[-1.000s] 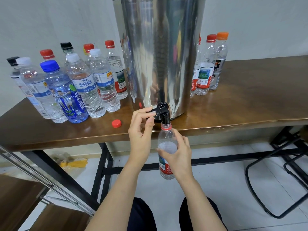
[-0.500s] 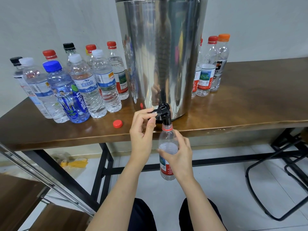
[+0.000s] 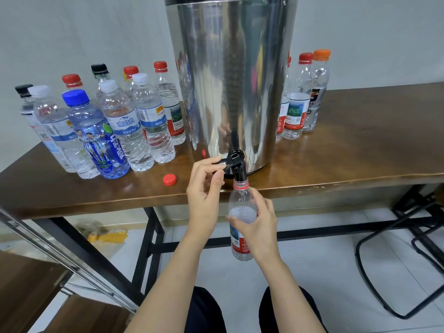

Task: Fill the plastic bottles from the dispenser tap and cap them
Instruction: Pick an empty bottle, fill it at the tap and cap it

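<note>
The left hand [image 3: 204, 188] pinches the flat black lever of the tap [image 3: 236, 162] between thumb and fingertips, while the right hand [image 3: 258, 227] wraps around the middle of a clear plastic bottle [image 3: 241, 203] and holds it below the table edge. The bottle is a ribbed, slender cylinder with a red neck ring and a red-and-white label; its long axis runs upright, tilted slightly, with the open mouth pointing up against the black spout. The tap projects from the base of a tall, polished stainless-steel dispenser [image 3: 230, 80] with a mirror-like curved wall, standing on a smooth brown wooden table [image 3: 360, 152]. A loose red cap [image 3: 169, 179], round and ridged, lies on the tabletop to the left of the tap. Capped bottles stand in groups on both sides of the dispenser.
</note>
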A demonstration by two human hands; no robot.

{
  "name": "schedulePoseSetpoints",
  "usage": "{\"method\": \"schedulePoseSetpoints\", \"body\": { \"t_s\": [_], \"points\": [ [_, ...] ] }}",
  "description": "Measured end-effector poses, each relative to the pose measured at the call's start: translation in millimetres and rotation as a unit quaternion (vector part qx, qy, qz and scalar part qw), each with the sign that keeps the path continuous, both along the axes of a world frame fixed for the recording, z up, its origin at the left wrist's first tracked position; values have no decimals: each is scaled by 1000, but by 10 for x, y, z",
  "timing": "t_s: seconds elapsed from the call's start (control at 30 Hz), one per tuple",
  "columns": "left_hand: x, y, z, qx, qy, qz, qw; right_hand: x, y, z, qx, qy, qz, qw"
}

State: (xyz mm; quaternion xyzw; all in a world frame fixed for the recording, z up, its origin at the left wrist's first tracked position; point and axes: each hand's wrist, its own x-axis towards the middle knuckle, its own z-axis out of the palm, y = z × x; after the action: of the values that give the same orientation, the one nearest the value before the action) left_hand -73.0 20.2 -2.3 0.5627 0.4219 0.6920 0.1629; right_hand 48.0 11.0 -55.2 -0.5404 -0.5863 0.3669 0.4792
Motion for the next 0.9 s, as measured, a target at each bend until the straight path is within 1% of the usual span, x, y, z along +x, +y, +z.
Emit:
{"method": "schedulePoseSetpoints", "body": {
  "t_s": [0.63, 0.9],
  "points": [
    [-6, -5, -4, 6, -5, 4, 1000, 0, 3, -6, 1, 2, 0, 1000],
    [5, -15, 21, 8, -11, -9, 1000, 6, -6, -1, 6, 0, 1, 1000]
  ]
}}
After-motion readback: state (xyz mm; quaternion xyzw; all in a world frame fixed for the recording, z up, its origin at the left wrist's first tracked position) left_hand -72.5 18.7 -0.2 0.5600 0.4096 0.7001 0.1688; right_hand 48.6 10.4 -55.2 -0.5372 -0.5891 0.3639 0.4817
